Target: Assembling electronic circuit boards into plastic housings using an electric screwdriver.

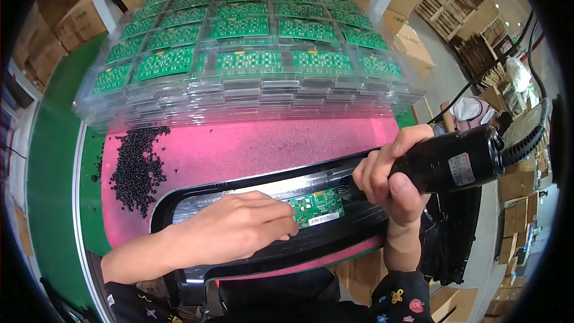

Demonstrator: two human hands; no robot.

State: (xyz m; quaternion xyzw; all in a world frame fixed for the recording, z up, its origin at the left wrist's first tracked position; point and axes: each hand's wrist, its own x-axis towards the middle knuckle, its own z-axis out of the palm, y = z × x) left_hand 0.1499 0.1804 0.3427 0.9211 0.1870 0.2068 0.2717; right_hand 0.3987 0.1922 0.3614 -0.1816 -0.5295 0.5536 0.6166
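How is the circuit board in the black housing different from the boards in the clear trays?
The housing board is partly covered by the left hand; no hand covers the tray boards. The housing board is a single one; the tray boards lie in several rows. Both are green.

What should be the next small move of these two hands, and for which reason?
Probably ease the front end of the black power tool onto the right end of the green circuit board, with the left hand steadying it: the right hand grips the tool close to that end, while left fingers lie at the other.
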